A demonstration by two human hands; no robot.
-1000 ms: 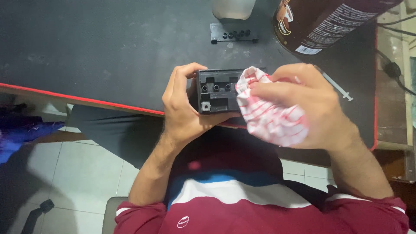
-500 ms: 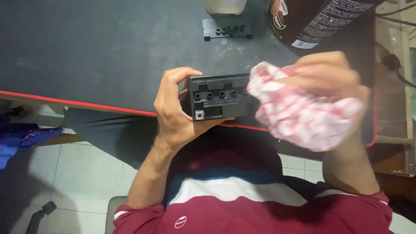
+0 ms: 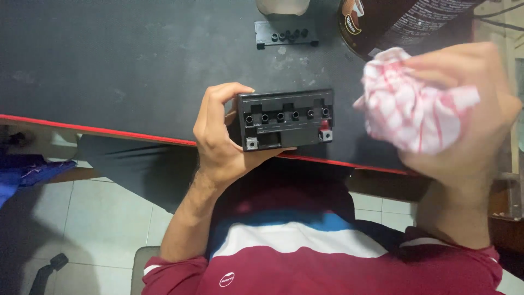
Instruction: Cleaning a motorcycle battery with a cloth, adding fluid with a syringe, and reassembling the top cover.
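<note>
My left hand (image 3: 218, 136) grips a small black battery (image 3: 286, 119) by its left end, holding it above the near edge of the dark table (image 3: 109, 65). The battery's top faces me, with a row of several round holes and two terminals at the front corners. My right hand (image 3: 464, 114) is raised to the right of the battery, apart from it, clutching a bunched red-and-white checked cloth (image 3: 409, 109). The right hand is blurred.
A black strip of caps (image 3: 286, 35) lies on the table beyond the battery. A large dark can (image 3: 393, 22) stands at the back right, a pale container (image 3: 283, 5) beside it. The table has a red front edge (image 3: 82, 128). Tiled floor lies below.
The right hand has lifted the cloth off the battery and moved it right and toward the camera. The whole battery top now shows. The left hand keeps its hold.
</note>
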